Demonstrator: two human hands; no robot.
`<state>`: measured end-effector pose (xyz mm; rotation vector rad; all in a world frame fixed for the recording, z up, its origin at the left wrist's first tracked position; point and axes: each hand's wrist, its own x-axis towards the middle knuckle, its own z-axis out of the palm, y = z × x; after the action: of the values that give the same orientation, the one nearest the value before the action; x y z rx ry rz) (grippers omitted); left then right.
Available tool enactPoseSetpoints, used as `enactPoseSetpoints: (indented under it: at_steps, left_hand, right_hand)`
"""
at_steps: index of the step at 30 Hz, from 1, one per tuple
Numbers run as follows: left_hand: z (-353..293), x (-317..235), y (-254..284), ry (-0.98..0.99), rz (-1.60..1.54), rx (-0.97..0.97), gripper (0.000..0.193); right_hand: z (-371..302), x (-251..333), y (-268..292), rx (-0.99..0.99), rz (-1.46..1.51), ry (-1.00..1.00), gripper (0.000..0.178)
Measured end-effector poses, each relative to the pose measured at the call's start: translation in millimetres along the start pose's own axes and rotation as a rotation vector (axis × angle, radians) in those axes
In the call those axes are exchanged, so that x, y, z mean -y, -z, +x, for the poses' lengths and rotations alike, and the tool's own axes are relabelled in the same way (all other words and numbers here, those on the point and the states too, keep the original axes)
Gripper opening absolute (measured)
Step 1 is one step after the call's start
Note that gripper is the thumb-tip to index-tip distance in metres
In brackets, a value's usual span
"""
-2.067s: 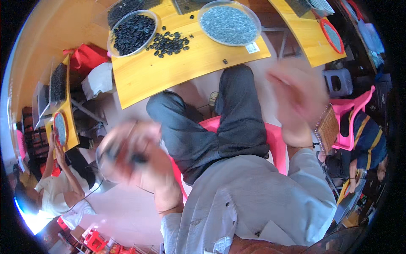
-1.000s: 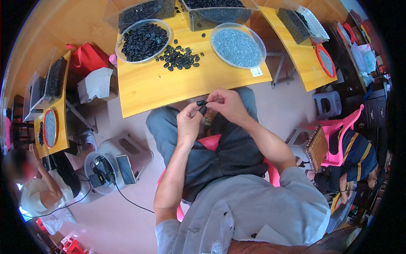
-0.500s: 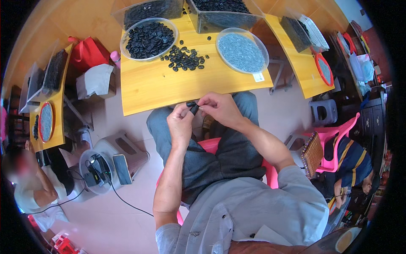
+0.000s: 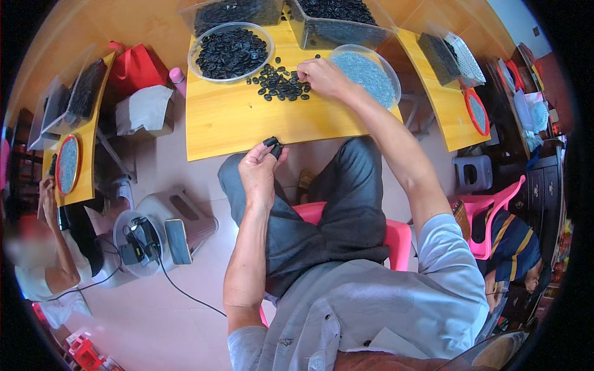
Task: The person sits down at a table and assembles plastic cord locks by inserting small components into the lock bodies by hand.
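Observation:
My left hand (image 4: 257, 173) is above my lap, just off the near table edge. Black covers sit on its thumb and forefinger tips, which are pressed together; whatever is between them is too small to make out. On the yellow table, my right hand (image 4: 323, 76) reaches the right side of a loose pile of small black oval pieces (image 4: 281, 85). Its fingers are curled and closed at the pile, and their tips are partly hidden. Behind the pile stands a round clear tub (image 4: 194, 60) heaped with similar black pieces. A round tub of small silvery pins (image 4: 365, 71) lies beside my right forearm.
Two clear bins (image 4: 337, 31) of black parts stand at the table's back. Side tables (image 4: 436, 102) hold more bins and red-rimmed trays. On the left, a phone (image 4: 178, 241) and a tub of chargers (image 4: 139, 244) rest on stools. A person (image 4: 59, 260) sits beyond them.
My right hand has left my left hand and moved forward to the loose black pieces on the table. My left hand stays over my lap, its fingers still together.

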<state>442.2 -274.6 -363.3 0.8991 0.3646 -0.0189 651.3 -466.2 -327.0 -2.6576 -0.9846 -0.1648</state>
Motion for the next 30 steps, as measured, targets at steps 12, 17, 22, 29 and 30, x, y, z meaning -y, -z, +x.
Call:
enactPoseSetpoints:
  at_steps: [12,17,22,29,30]
  left_hand:
    - [4,-7,5,-0.011,-0.071,-0.035,0.022]
    - [5,-7,6,-0.008,-0.082,-0.029,0.021]
    - [9,-2,8,-0.013,-0.147,-0.003,0.021]
    - [11,3,10,-0.012,-0.164,0.006,0.02]
    - [11,4,9,-0.007,-0.157,0.003,0.02]
  right_hand:
    - [9,5,-5,0.112,-0.095,-0.027,0.01]
    - [6,-4,-15,0.034,-0.106,-0.033,0.013]
    - [-4,-10,-12,-0.096,0.07,-0.123,0.021]
    - [-57,69,-6,-0.088,1.212,-0.466,0.019]
    - [-66,84,-11,-0.087,1.219,-0.471,0.019]
